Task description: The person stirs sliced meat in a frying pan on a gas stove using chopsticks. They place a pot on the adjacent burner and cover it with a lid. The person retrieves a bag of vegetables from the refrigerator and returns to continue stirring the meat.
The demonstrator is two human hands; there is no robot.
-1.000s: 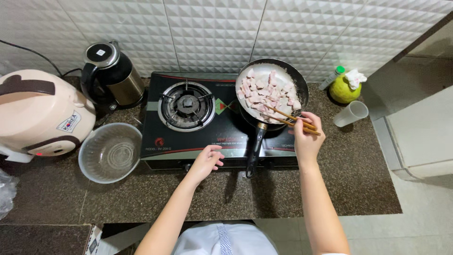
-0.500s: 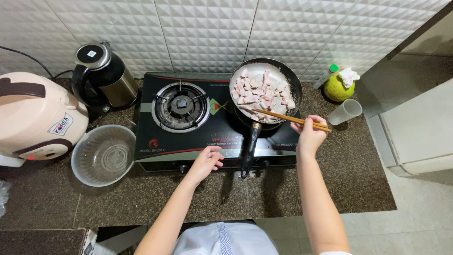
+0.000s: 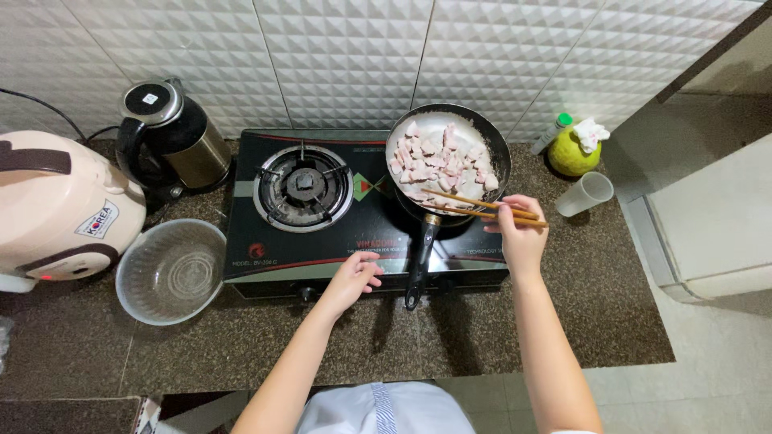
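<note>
— Chopsticks [image 3: 486,206] first: who has them?

— Right hand [image 3: 521,233], fingers closed around their near end. The wooden pair lies nearly level, tips reaching left over the near edge of the frying pan [image 3: 447,161].

— What is in the pan?

— Pale pink meat pieces [image 3: 441,161], spread across the pan's light inside. The pan sits on the right burner of a black two-burner gas stove [image 3: 322,241], its dark handle [image 3: 420,261] pointing toward the person, past the stove's front edge.

— And the other hand?

— Left hand [image 3: 352,277] rests on the front edge of the stove, fingers loosely curled and holding nothing, just left of the pan handle but not touching it. The two hands are well apart.

— Around them?

— Left burner [image 3: 303,183] is bare. On the speckled dark desk [image 3: 498,337], left of the stove, stands a clear glass bowl [image 3: 170,272]; behind it a pink rice cooker [image 3: 56,209] and a black-and-steel electric kettle [image 3: 169,137]. Right of the pan, near the tiled wall, a yellow-green round fruit [image 3: 572,153] with a white cloth on top, and a clear plastic cup [image 3: 585,194] lying beside it.
</note>
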